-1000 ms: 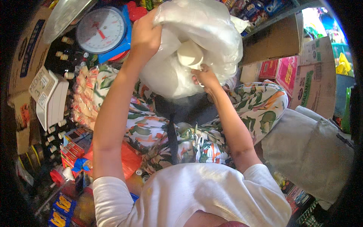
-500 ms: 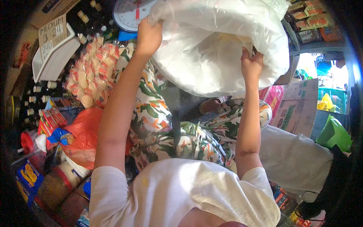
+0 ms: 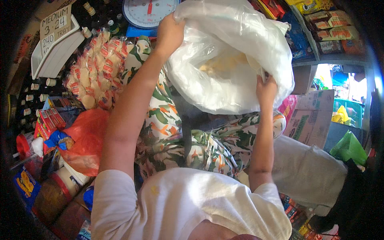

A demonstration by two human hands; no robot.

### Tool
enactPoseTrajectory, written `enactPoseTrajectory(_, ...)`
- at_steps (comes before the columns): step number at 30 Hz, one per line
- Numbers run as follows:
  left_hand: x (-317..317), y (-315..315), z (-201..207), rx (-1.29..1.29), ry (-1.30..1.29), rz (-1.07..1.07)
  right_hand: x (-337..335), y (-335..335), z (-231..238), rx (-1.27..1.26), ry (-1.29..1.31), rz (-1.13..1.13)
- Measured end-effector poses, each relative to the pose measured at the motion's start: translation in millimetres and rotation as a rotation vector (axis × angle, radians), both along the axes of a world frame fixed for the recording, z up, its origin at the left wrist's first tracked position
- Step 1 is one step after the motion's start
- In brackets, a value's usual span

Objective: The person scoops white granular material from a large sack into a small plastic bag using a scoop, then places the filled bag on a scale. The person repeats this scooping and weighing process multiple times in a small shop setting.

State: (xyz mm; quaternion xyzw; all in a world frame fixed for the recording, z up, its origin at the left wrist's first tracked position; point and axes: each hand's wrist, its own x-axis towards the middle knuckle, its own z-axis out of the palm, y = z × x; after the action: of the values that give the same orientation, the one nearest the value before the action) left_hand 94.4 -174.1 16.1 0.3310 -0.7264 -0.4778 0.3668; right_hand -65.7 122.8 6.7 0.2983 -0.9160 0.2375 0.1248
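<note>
A large translucent white plastic bag (image 3: pixel 224 94) is spread wide in front of me, its mouth facing up toward me. Pale yellowish contents (image 3: pixel 226 62) show inside it; their kind is unclear. My left hand (image 3: pixel 170 34) grips the rim at the upper left, just below the dial of a weighing scale (image 3: pixel 150 12). On the right side, my right hand (image 3: pixel 266 90) pinches the bag's edge, its thumb toward the inside. The bag hangs above my patterned trousers (image 3: pixel 164 124).
To the left sit small packs in clear plastic (image 3: pixel 94 74), a white plastic tray (image 3: pixel 56 50), dark bottles and an orange plastic bag (image 3: pixel 86 140). On the right are shelved snack packs (image 3: pixel 334 26), a cardboard box (image 3: pixel 312 116) and a green bag (image 3: pixel 352 148).
The bag has come lower and closer, and more of its yellowish contents show. My left hand has shifted right, my right hand down; both still hold the rim.
</note>
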Motion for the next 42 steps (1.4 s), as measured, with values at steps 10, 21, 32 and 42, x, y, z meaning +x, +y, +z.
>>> enactPoseTrajectory(10, -9.6, 2.7, -23.7, -0.122, -0.208, -0.076, -3.7, 20.3, 13.7, 0.155, 0.197, -0.038)
enactPoseTrajectory(21, -11.4, 10.3, -24.3, -0.288, -0.484, -0.262, -21.8, 30.3, 44.5, 0.089, 0.334, 0.075)
enactPoseTrajectory(32, -12.6, 10.5, -21.6, -0.101, -0.376, -0.137, -16.9, 34.8, 22.5, -0.016, 0.149, 0.003)
enactPoseTrajectory(42, -9.1, 14.4, -17.0, -0.07, -0.211, -0.123, 5.8, 51.3, 3.7, 0.355, -0.085, -0.101)
